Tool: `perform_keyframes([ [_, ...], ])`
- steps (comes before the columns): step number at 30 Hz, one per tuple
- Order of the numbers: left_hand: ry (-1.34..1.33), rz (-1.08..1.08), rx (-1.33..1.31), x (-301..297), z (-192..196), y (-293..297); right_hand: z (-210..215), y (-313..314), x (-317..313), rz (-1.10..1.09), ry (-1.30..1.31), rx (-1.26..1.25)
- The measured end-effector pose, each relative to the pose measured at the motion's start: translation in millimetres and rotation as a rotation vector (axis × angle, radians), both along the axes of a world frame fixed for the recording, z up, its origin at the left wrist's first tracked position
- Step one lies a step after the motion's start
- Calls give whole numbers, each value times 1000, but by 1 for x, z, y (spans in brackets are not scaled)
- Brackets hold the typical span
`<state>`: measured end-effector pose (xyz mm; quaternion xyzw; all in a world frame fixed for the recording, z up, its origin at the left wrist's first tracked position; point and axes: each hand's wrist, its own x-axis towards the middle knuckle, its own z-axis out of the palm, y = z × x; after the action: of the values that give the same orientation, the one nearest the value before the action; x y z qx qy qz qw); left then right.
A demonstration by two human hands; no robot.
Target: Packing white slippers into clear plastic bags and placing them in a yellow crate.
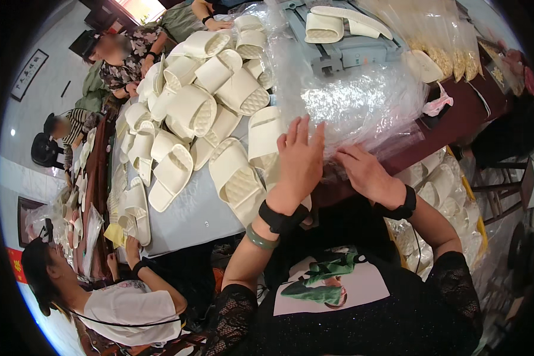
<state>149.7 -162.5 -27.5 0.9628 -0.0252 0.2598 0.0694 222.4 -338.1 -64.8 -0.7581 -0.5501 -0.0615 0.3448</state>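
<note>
My left hand (298,160) lies flat with fingers spread on the left side of a stack of clear plastic bags (362,101). My right hand (365,173) presses its fingers on the near edge of the same stack, fingertips curled at the bag's edge. Whether either hand pinches a bag I cannot tell. Cream slippers (234,175) lie just left of my left hand, one (264,136) touching its side. Both wrists wear black bands, the left also a green bangle.
A large heap of cream slippers (196,89) covers the grey table (190,216). A grey machine (338,47) stands behind the bags. More slippers fill a bin (439,190) at right. Other people sit at left and back, one (118,296) at lower left.
</note>
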Motion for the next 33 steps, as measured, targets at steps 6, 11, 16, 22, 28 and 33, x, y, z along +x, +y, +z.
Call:
perform_keyframes([
  [6,-64,75,-129,13,1,16,18,-1,-16,-141,41,-81],
  [11,-174,77,-123,8,3,21,58,8,-19,-222,-266,-110],
  [16,-160,95,-229,0,14,26,23,22,47,-302,-348,-243],
  [22,-216,63,-301,-35,28,35,8,12,72,-149,-58,-451],
  [28,-199,34,-315,-52,23,35,29,6,40,-244,-240,-438],
  [33,-200,125,-167,-59,49,12,1,22,1,-314,-235,-220],
])
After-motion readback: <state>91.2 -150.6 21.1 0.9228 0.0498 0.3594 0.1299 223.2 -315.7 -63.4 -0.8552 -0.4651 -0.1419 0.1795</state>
